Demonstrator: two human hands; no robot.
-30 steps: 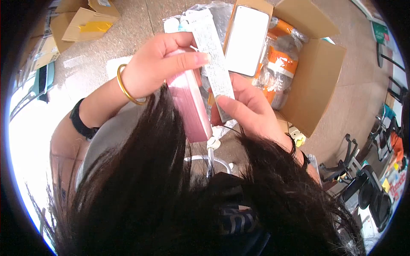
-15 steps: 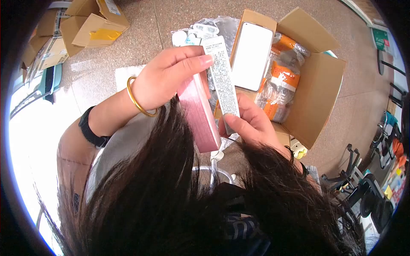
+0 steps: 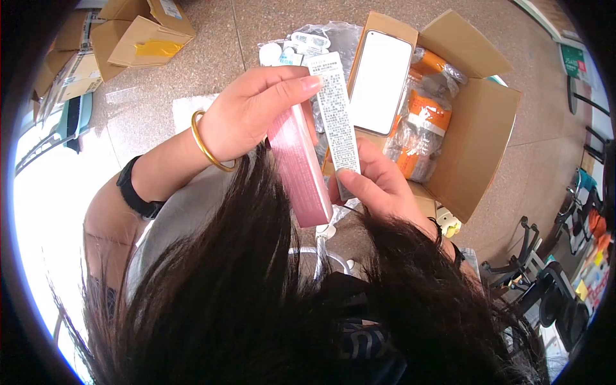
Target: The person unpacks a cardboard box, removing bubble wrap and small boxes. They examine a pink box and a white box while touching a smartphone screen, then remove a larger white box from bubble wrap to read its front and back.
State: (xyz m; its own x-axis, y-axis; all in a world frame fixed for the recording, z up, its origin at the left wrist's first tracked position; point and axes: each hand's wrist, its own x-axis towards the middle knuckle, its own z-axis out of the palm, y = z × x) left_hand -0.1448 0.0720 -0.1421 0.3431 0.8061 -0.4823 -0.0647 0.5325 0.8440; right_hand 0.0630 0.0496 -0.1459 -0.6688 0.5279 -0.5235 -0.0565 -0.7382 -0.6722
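Note:
My left hand [image 3: 256, 112] is closed round the upper part of a pink box [image 3: 298, 170], with its thumb on the top end of a narrow white printed box [image 3: 337, 119]. The lower end of the white box is pinched in my right hand [image 3: 382, 176], whose thumb lies on its printed face. Both boxes slant side by side, the pink one to the left. Behind them a phone with a blank white screen [image 3: 380, 83] rests at the left side of an open carton [image 3: 478, 135].
Inside the carton lie orange-and-clear wrapped packages [image 3: 427, 119]. Clear plastic wrap [image 3: 343, 40] and white-capped items [image 3: 271, 54] are beyond my hands. Other cardboard boxes [image 3: 138, 48] stand at the upper left, and black chairs [image 3: 555, 295] at the right. Dark hair hides much of the lower view.
Compared with a second ago, the hands, both boxes and the surroundings appear lower and slightly further right in view. The print on the white box is sharper. Both grips look the same.

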